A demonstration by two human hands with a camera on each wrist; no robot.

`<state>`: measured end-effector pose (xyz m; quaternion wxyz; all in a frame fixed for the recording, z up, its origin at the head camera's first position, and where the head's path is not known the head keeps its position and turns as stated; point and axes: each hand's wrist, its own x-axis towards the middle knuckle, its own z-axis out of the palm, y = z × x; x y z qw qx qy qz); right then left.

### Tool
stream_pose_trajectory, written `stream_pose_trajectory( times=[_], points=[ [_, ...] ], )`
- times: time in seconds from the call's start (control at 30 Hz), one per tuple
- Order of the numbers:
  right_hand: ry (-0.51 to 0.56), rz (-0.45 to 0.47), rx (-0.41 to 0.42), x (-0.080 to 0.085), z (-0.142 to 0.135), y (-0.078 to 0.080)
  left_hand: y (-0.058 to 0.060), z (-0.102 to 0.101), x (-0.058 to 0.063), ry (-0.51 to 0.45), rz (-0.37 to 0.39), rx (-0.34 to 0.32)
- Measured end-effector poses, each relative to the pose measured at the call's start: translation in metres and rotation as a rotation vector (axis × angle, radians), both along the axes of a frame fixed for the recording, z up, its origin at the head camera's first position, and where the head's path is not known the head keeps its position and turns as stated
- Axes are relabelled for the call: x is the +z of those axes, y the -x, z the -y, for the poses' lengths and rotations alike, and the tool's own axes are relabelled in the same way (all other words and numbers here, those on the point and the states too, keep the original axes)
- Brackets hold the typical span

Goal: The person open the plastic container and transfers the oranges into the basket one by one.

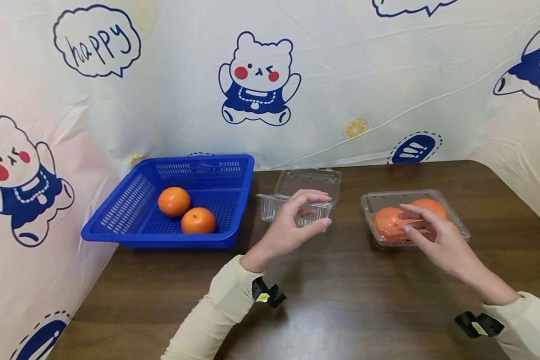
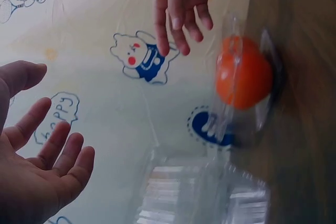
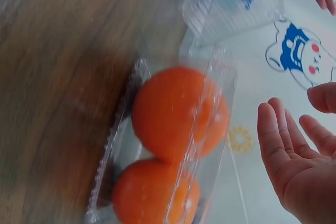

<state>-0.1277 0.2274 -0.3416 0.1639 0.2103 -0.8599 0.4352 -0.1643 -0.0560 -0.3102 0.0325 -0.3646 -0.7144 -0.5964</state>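
Observation:
In the head view my left hand (image 1: 292, 225) hovers in front of a clear plastic clamshell box (image 1: 308, 181) whose lid stands raised. Its fingers are loosely bent and hold nothing. My right hand (image 1: 441, 240) is above a second clear clamshell box (image 1: 458, 227), lid down, with two oranges (image 1: 389, 224) inside. Nothing is between that hand's thumb and fingers, and the right wrist view shows the hand (image 3: 302, 166) apart from the box. Two more oranges (image 1: 174, 201) lie in a blue plastic basket (image 1: 162, 239) at the left.
The boxes and basket stand on a brown wooden table (image 1: 333, 305). Behind it hangs a pale sheet (image 1: 175, 90) printed with cartoon bears, close against the table's back edge. A small black camera (image 1: 268, 292) is strapped to each wrist.

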Motion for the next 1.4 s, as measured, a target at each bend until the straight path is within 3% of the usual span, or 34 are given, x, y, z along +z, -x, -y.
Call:
stream_pose_trajectory(
  times=[0.2, 0.33, 0.43, 0.47, 0.63, 0.7, 0.87, 0.97, 1.23, 1.4],
  points=[
    [0.053, 0.031, -0.004, 0.002, -0.015, 0.001, -0.001, -0.025, -0.005, 0.076, 0.024, -0.035],
    [0.020, 0.064, -0.050, 0.000, -0.029, 0.000, -0.002, -0.038, -0.009, 0.138, 0.015, -0.029],
    [-0.021, 0.088, -0.089, -0.002, -0.042, 0.001, -0.005, -0.046, -0.010, 0.153, 0.051, -0.029],
    [-0.026, 0.098, -0.096, -0.005, -0.048, 0.003, -0.007, -0.048, -0.008, 0.157, 0.070, -0.024],
    [-0.070, 0.100, -0.194, -0.063, -0.105, 0.033, -0.008, -0.059, -0.014, 0.203, 0.114, 0.022],
    [-0.067, 0.106, -0.225, -0.077, -0.121, 0.039, -0.004, -0.065, -0.025, 0.233, 0.090, 0.036],
    [0.031, 0.130, -0.211, -0.054, -0.119, 0.023, -0.003, -0.074, -0.033, 0.310, 0.075, 0.043],
    [0.043, 0.117, -0.221, -0.053, -0.124, 0.020, -0.001, -0.080, -0.038, 0.332, 0.080, 0.053],
    [-0.050, 0.085, -0.267, -0.097, -0.162, 0.038, 0.001, -0.091, -0.047, 0.466, -0.044, 0.112],
    [-0.114, 0.115, -0.285, -0.103, -0.165, 0.039, 0.003, -0.098, -0.054, 0.494, -0.039, 0.142]
  ],
)
